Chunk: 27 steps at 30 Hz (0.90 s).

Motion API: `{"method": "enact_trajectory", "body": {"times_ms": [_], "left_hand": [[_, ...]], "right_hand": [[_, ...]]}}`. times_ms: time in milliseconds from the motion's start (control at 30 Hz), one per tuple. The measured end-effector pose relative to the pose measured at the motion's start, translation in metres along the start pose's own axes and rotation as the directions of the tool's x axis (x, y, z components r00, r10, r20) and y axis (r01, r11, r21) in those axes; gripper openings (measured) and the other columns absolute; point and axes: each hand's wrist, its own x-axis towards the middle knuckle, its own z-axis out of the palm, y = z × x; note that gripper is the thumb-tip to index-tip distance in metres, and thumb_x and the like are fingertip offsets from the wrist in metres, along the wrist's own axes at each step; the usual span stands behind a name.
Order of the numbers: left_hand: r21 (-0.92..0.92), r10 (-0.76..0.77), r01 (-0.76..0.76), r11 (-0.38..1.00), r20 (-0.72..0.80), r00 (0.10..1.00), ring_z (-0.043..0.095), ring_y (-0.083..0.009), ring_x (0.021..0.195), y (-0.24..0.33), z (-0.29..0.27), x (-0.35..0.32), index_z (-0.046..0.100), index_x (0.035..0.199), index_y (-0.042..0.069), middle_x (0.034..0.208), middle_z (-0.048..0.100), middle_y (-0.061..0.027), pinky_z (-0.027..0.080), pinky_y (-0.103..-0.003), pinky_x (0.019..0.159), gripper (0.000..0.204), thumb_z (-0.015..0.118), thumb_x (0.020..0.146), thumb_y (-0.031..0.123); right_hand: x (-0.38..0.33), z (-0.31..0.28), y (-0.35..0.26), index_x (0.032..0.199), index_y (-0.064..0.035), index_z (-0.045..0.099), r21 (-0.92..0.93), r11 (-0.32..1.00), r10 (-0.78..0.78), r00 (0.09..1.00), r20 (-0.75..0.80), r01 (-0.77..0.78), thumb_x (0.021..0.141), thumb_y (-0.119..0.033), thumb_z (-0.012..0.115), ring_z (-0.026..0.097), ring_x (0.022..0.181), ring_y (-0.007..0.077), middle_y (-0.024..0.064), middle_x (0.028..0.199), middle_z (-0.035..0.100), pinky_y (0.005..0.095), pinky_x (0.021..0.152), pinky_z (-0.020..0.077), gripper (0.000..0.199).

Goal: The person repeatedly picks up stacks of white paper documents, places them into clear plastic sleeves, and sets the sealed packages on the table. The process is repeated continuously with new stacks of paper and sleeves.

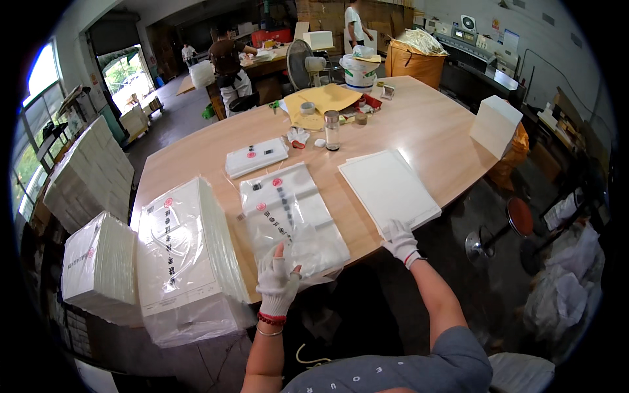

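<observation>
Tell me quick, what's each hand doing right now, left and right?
Left hand: open, fingers resting on the clear plastic bags, holding nothing.
Right hand: fingers curled at the near edge of the white sheet stack; grasp unclear.

Workshop table crowded with supplies

A clear bottle (332,130), tape rolls (307,108) and yellow envelopes (327,99) sat beyond a desk fan (300,63); a white box (496,125) stood near a red stool (517,218).
</observation>
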Motion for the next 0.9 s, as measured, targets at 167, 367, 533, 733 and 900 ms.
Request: {"method": "enact_trajectory", "body": {"times_ms": [167,367,533,733,900], "left_hand": [[-0.130,-0.046,0.036,0.991,-0.082,0.996,0.058,-0.0315,0.085,0.033,-0.004,-0.017,0.055,0.111,0.004,0.097,0.059,-0.0132,0.048,-0.037,0.074,0.044,0.069,0.069,0.004],[-0.594,-0.014,0.683,0.425,0.750,0.661,0.059,-0.0182,0.087,0.085,0.081,-0.040,0.056,0.108,0.005,0.104,0.060,-0.0070,0.048,-0.028,0.078,0.024,0.060,0.085,0.012],[-0.052,0.232,0.706,-0.707,0.925,0.301,0.051,-0.0245,0.108,0.061,0.150,-0.065,0.040,0.126,0.002,0.122,0.051,-0.0112,0.042,-0.039,0.094,0.044,0.053,0.089,0.023],[-0.435,0.013,0.900,-0.004,0.900,0.435,0.050,-0.0230,0.108,0.029,0.101,-0.085,0.026,0.136,0.000,0.122,0.048,-0.0123,0.040,-0.035,0.095,0.071,0.059,0.074,0.004],[-0.117,-0.267,0.588,0.800,0.808,0.525,0.044,-0.0369,0.116,0.086,0.071,-0.087,0.014,0.140,-0.001,0.131,0.037,-0.0273,0.034,-0.038,0.099,0.087,0.064,0.073,0.023]], "right_hand": [[0.014,0.000,0.029,0.111,-0.0097,0.053,0.269,0.963,0.043,0.999,-0.028,-0.034,0.074,-0.033,0.066,0.061,0.082,0.0338,0.0152,0.088,0.063,0.0423,0.072,0.0482,0.045],[0.022,-0.045,-0.018,0.077,-0.0105,0.061,-0.073,0.997,-0.019,0.999,0.031,0.021,0.082,-0.030,0.056,0.061,0.068,0.0286,0.0097,0.071,0.061,0.0419,0.058,0.0476,0.020],[-0.049,-0.089,-0.101,0.094,-0.0127,0.061,0.006,0.841,-0.540,0.840,-0.052,0.541,0.086,-0.025,0.049,0.060,0.067,0.0253,0.0106,0.081,0.061,0.0391,0.061,0.0497,0.019],[-0.082,-0.083,-0.014,0.102,-0.0044,0.059,0.544,0.780,0.206,0.948,0.244,-0.310,0.085,-0.026,0.054,0.060,0.080,0.0252,0.0141,0.093,0.062,0.0378,0.078,0.0486,0.028],[-0.129,-0.018,-0.068,0.120,0.0017,0.048,0.860,-0.110,0.311,0.805,0.505,-0.498,0.098,-0.038,0.028,0.053,0.106,0.0203,0.0119,0.115,0.055,0.0327,0.090,0.0433,0.050]]}}
